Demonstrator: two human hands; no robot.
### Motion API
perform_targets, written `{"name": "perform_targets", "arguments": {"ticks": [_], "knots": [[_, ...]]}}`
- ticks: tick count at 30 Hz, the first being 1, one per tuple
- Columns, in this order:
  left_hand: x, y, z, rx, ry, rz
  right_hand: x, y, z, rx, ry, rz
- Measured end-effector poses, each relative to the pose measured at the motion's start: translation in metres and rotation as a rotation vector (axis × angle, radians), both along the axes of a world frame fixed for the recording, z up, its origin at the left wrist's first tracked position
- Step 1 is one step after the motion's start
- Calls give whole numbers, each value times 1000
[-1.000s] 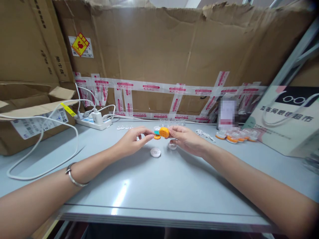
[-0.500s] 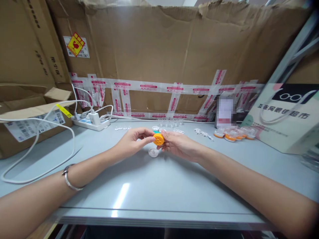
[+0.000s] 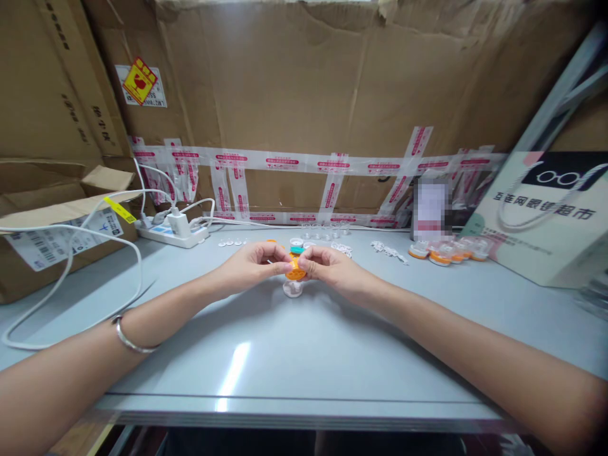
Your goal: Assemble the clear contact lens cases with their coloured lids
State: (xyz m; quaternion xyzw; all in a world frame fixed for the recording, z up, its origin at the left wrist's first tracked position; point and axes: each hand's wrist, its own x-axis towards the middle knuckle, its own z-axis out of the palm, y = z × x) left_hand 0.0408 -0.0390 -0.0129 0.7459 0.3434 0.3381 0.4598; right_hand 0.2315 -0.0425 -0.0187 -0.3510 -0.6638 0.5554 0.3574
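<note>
An orange round part [image 3: 295,272] is pinched between both hands, above the middle of the grey table. My left hand [image 3: 259,266] grips its left side with thumb and fingers. On its right side, my right hand [image 3: 327,266] holds it the same way. Just below it, a clear round piece with something white in it [image 3: 292,289] lies on the table. Behind the orange part are a teal piece [image 3: 297,249] and a white round cap [image 3: 296,242]. Fine details of the held part are blurred.
Clear cups [image 3: 327,231] and small white parts [image 3: 388,252] lie towards the back. Several orange-based pieces [image 3: 441,253] sit at right by a paper bag [image 3: 546,228]. A power strip [image 3: 175,235], white cables and an open carton [image 3: 57,234] are at left.
The orange part has shifted slightly left and down and is tilted differently. My right hand's fingers have moved up and curled in. The view has shifted a little.
</note>
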Motion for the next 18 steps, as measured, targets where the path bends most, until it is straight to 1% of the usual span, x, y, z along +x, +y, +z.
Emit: {"name": "perform_targets", "arguments": {"ticks": [3,5,8,10,13,18], "knots": [[-2,3,-1,-28,-22,18,3,3,-3,93,-70,-63],[-4,7,-3,-67,-21,12,6,2,-5,179,-160,-96],[-10,15,-8,-138,17,-24,10,-5,-10,292,-334,-71],[-14,21,-11,-151,42,-41,10,-11,-14,326,-415,-61],[-16,26,-14,-145,84,-56,7,-15,-19,340,-432,-103],[-14,29,-18,-132,124,-91,2,-12,-25,336,-369,-149]]}}
